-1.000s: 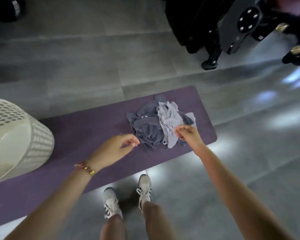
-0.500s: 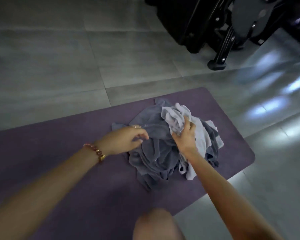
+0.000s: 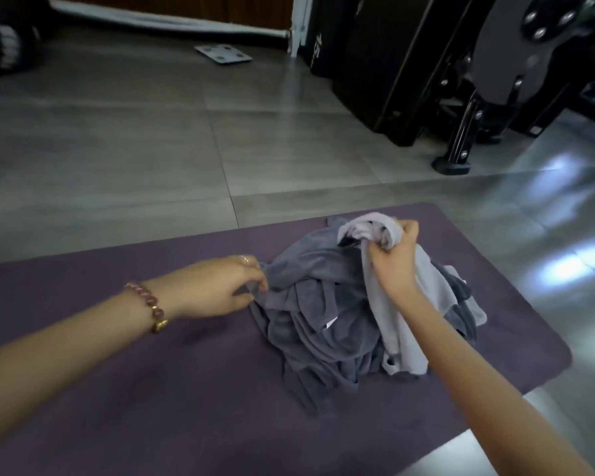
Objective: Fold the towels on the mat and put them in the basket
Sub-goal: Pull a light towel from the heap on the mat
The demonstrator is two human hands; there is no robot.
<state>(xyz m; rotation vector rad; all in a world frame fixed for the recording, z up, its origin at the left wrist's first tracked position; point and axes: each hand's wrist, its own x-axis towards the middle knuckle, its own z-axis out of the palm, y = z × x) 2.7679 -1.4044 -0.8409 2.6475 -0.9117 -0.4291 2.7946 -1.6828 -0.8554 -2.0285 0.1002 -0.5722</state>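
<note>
on the tiled floor (image 3: pixel 117 149) beyond the mat (image 3: pixel 152 389) stood a black equipment frame (image 3: pixel 409 63) at the far right, with one rubber-capped foot (image 3: pixel 450 164) near the mat's far edge. a flat grey plate (image 3: pixel 223 53) lay well apart at the far wall. the right forearm crossed in front of the near right part of the towel pile and hid some of it.

the pile lay on the right end of the mat. the mat's long axis ran left to right, with its rounded end at the right. the light grey towel (image 3: pixel 402 324) ran far to near: its bunched upper end was raised at the far side and the rest draped down over the pile toward the near edge. the dark grey towel (image 3: pixel 316 304) was crumpled, with no clear long axis.

both towels were unfolded and heavily creased. a small white label (image 3: pixel 329 323) showed on the dark one.

the right hand (image 3: pixel 395 266) was clenched round the bunched end of the light grey towel. the left hand (image 3: pixel 217 290), with a beaded bracelet (image 3: pixel 148 304) at the wrist, appeared to pinch the left edge of the dark grey towel, though the fingertips were partly hidden.
</note>
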